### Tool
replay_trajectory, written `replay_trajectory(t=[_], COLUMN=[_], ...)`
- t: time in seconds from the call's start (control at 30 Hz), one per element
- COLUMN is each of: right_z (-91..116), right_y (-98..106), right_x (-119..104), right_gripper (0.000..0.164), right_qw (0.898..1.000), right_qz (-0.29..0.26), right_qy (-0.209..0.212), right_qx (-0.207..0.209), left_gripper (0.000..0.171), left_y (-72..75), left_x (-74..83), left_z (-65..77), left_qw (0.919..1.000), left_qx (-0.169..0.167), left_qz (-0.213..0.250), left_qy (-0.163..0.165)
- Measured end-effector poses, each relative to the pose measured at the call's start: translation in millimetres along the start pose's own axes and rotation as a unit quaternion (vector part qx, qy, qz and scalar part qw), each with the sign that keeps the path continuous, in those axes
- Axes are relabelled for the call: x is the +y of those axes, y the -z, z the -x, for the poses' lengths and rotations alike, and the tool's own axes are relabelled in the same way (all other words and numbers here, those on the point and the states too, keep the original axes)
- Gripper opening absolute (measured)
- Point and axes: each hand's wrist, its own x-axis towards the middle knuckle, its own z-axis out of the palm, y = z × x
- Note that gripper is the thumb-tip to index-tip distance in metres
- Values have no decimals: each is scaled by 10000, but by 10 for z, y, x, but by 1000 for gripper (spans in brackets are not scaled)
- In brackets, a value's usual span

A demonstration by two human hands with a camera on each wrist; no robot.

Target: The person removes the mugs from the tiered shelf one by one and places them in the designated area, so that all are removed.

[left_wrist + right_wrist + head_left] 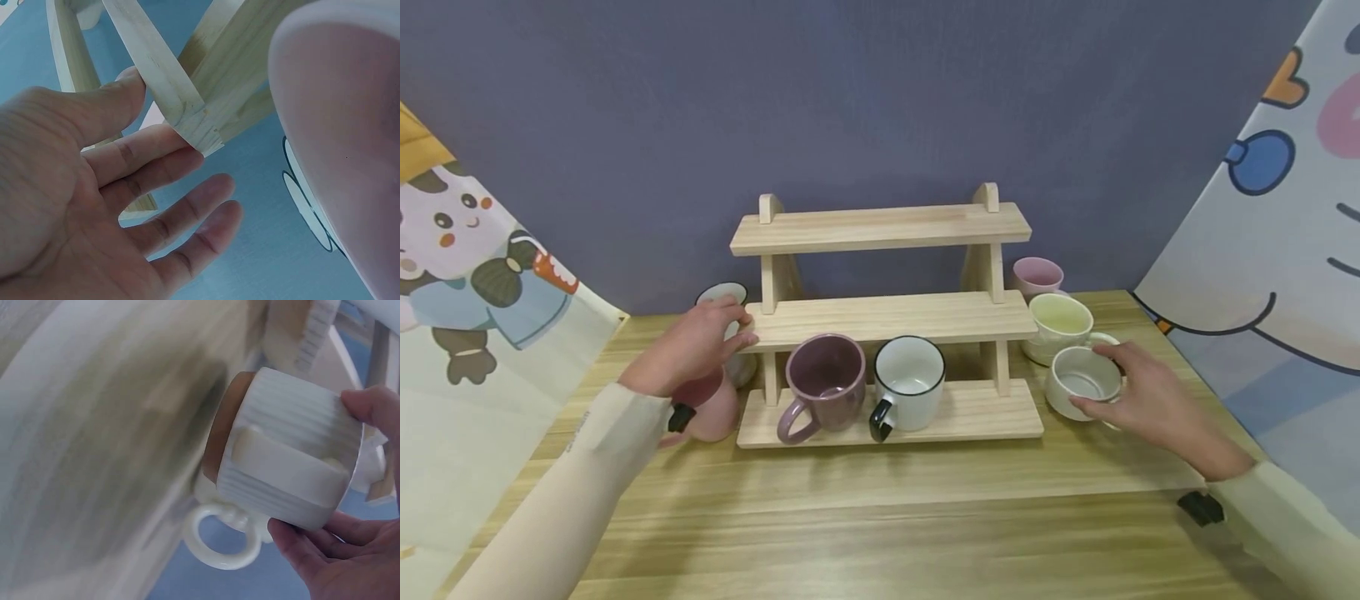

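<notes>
My left hand [700, 337] pinches the left end of the middle board of a three-tier wooden stand [887, 320]. In the left wrist view the thumb and index finger lie on either side of that board [156, 69], while the other fingers spread loosely. On the right, my right hand [1150, 402] grips a white mug [1066, 385] by its rim and side. The right wrist view shows the mug's ribbed wall [294, 412], its handle and a brown base band. Whether the base touches the table cannot be made out.
A purple mug [831, 400] and a white mug with black handle [917, 408] stand on the lowest board. Beside the right end are a pale yellow mug [1045, 342] and a pink cup [1030, 287]. A pink mug [715, 412] and a dark-rimmed white mug [742, 371] stand left.
</notes>
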Motion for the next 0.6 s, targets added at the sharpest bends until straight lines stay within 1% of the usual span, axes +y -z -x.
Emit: replay_trajectory(t=[0.2, 0.33, 0.6], right_z=[-8, -10, -21], right_y=[-94, -98, -91], right_x=[78, 94, 126], right_gripper=[80, 77, 74], right_qw=[9998, 9996, 9994], right_qz=[-210, -285, -265], right_qy=[-25, -72, -194], right_qx=[-32, -29, -73], left_gripper=[15, 15, 16], left_y=[-10, -8, -4], left_x=[3, 1, 2], left_z=[-6, -7, -7], left_qw=[10000, 10000, 10000], left_qx=[8, 47, -11], left_qz=[-11, -16, -13], left_qy=[-30, -23, -4])
